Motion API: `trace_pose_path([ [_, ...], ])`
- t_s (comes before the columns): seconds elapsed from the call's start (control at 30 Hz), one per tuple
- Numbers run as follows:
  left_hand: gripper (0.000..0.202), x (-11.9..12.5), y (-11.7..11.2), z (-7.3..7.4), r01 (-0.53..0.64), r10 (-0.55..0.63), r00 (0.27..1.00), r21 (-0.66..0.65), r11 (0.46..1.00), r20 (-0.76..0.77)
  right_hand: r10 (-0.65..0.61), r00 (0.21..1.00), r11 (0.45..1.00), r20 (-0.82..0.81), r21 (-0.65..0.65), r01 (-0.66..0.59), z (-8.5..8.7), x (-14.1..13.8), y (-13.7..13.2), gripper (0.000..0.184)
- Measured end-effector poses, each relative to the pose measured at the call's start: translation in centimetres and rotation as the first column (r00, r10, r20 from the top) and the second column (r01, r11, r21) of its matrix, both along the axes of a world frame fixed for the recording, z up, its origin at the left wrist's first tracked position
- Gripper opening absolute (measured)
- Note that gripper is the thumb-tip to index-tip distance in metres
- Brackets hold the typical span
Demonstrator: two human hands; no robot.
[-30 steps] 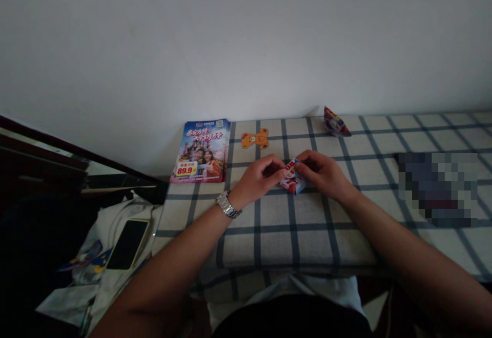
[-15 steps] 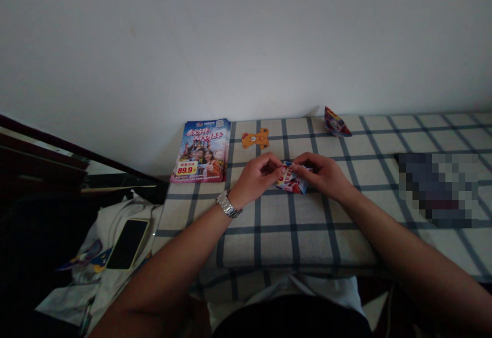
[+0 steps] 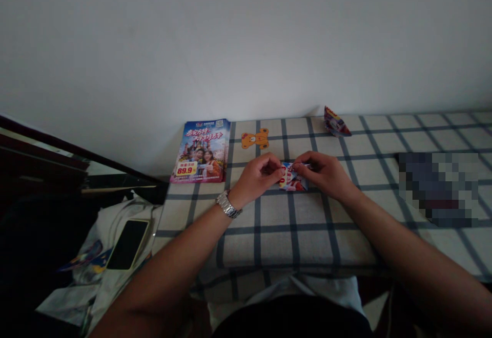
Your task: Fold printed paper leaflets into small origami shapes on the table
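Observation:
A small folded flyer [image 3: 294,180], printed in blue, red and white, is held just above the checked cloth. My left hand [image 3: 260,175], with a metal watch [image 3: 228,205] on its wrist, pinches the paper's left edge between thumb and fingers. On the opposite side, the thumb and fingers of my right hand [image 3: 324,173] are closed on its upper right part. Fingertips cover parts of both edges. To the left lies a stack of printed flyers [image 3: 202,151], and beyond my left hand is a bear cutout [image 3: 254,139].
A folded paper piece [image 3: 336,122] stands by the wall at the back. The checked tablecloth [image 3: 274,235] covers the table. At right lies a dark pixelated item [image 3: 434,189]. Left of the table, a phone [image 3: 128,244] rests on pale, crumpled material.
The folded flyer has turned slightly between my fingers, and its lower edge now sits more level and a little higher. Both hands stay in nearly the same place.

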State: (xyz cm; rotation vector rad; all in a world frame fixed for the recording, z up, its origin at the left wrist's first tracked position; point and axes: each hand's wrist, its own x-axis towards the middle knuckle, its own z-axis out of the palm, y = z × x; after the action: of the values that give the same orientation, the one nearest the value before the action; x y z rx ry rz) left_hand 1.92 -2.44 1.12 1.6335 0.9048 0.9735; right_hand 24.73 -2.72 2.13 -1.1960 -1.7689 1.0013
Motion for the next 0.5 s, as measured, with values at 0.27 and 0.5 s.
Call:
trace_pose_path([
  [0.27, 0.022, -0.08, -0.01, -0.1, -0.023, 0.022, 1.0, 0.108, 0.994, 0.017, 0.042, 0.999, 0.999, 0.014, -0.006, -0.041, -0.15, 0.07, -0.12, 0.025],
  [0.5, 0.011, -0.19, 0.02, -0.25, -0.06, 0.059, 0.998, 0.133, 0.989, 0.016, 0.03, 0.999, 0.999, -0.01, -0.038, -0.031, -0.15, -0.24, -0.19, 0.027],
])
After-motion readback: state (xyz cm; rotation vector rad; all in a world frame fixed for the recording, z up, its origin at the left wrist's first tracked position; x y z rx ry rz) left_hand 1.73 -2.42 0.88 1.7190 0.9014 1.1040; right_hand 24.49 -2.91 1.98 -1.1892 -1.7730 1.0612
